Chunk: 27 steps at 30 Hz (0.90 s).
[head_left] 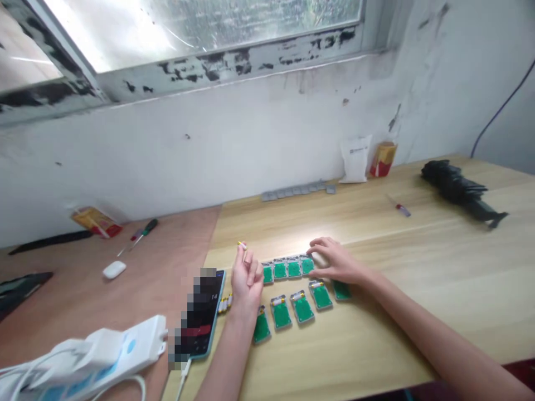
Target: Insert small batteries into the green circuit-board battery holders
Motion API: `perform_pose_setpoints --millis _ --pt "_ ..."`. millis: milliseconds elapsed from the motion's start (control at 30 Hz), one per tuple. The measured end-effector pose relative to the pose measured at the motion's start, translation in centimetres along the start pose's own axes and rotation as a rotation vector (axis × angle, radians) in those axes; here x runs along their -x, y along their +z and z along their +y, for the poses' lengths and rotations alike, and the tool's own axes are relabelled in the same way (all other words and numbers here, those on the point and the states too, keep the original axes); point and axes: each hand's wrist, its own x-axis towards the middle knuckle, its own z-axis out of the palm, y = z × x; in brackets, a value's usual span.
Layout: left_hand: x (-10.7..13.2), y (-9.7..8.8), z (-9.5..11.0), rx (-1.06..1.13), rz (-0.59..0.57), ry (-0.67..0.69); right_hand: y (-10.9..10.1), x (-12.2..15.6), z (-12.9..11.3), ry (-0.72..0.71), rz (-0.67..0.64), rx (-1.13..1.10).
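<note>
My left hand (246, 275) pinches a small cylindrical battery (242, 245) with yellow and white ends between its fingertips. My right hand (334, 262) rests its fingers on the far end of a row of green circuit boards in clear cases (293, 269). A second row of the same boards (301, 307) lies nearer me, some with a battery fitted at the top. One green board (341, 289) sits just below my right palm. A few loose batteries (224, 303) lie beside a phone with a blurred screen (200, 317).
A white power strip (96, 356) with cables lies at the lower left on a brown board. Nearby are a white mouse (113, 269) and a screwdriver (142, 231). A grey strip (296, 192), a white bag (355, 159), and a black bundle (455, 186) stand farther back.
</note>
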Motion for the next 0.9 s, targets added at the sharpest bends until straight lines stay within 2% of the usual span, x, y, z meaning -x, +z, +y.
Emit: perform_pose_setpoints --millis 133,300,500,633,733,900 --pt "0.1 -0.4 -0.8 0.01 0.06 -0.016 -0.1 0.0 -0.2 0.013 -0.009 0.006" --pt "0.4 0.4 -2.3 -0.126 0.075 -0.028 0.1 0.0 -0.3 -0.004 -0.021 0.016" --pt "0.6 1.4 -2.9 -0.593 -0.081 0.067 0.3 0.1 -0.2 -0.027 -0.005 0.039" --pt "0.7 1.3 -3.0 -0.806 -0.127 0.138 0.3 0.1 -0.1 -0.011 -0.015 0.03" --pt "0.6 0.8 -2.9 -0.824 -0.12 0.157 0.2 0.1 -0.2 -0.006 -0.018 0.025" --pt "0.4 0.2 -2.5 -0.689 -0.078 0.08 0.2 0.1 -0.2 0.001 -0.014 0.027"
